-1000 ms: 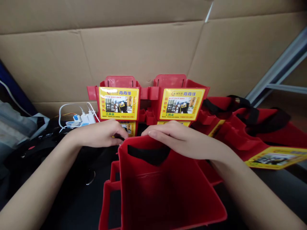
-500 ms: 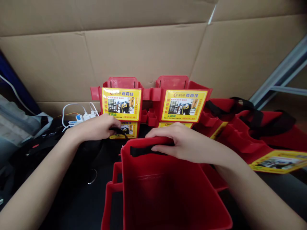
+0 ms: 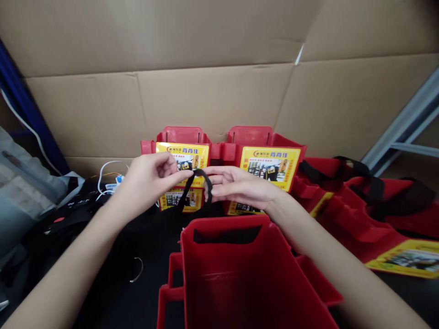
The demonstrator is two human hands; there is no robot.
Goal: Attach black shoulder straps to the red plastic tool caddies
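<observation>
A red plastic tool box stands open right in front of me, with a black strap rising in a loop from its far wall. My left hand pinches the top of that loop between thumb and fingers. From the other side my right hand holds the same loop, fingers pressed together on it. Both hands hover above the box's far rim, in front of two stacked red boxes with yellow labels.
A second stack of red labelled boxes stands against a cardboard wall. More red boxes with black straps lie tipped at the right. White chargers and cables and dark bags sit at the left. A metal ring lies on the dark table.
Both hands have left the box's far rim and risen, drawing the black strap up into a loop between them. The view has tilted so the box sits lower.
</observation>
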